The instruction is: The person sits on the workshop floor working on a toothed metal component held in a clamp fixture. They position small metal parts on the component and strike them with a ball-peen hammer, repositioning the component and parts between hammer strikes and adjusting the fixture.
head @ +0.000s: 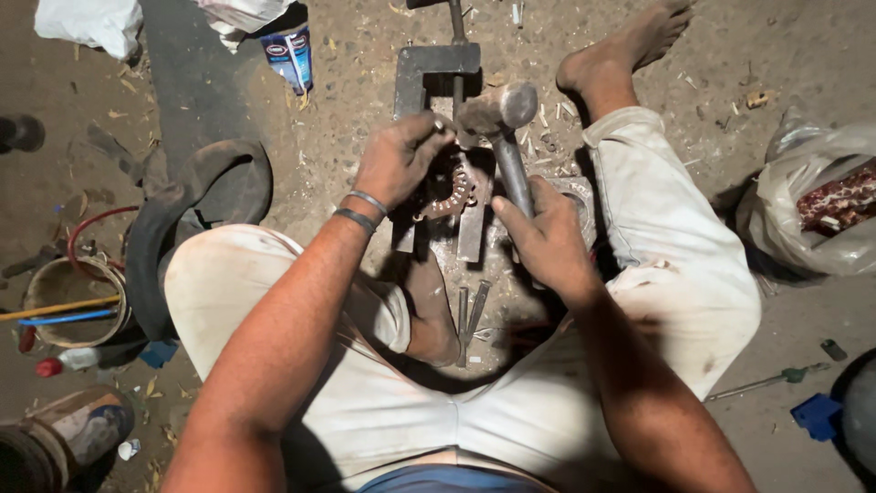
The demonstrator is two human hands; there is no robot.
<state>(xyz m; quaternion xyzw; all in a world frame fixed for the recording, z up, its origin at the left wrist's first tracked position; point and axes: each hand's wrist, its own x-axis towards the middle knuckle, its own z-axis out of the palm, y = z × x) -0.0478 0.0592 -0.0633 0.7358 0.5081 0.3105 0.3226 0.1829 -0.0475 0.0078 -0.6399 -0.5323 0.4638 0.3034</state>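
Observation:
I sit on the ground with a metal vise [436, 66] between my legs. My right hand [546, 236] grips the handle of a hammer [500, 111], whose head hangs over the vise. My left hand [399, 157] is closed on a thin metal tool at the vise, its tip next to the hammer head. Below that hand a rusty toothed curved part [453, 194] sits in the vise. Two bangles ring my left wrist.
Two chisels [472, 310] lie on the ground between my legs. A rubber tyre piece [187, 205] and a bucket [64, 297] are at the left. A plastic bag [817, 205] sits at the right, a screwdriver [768, 381] below it. A blue can [290, 55] stands at the back.

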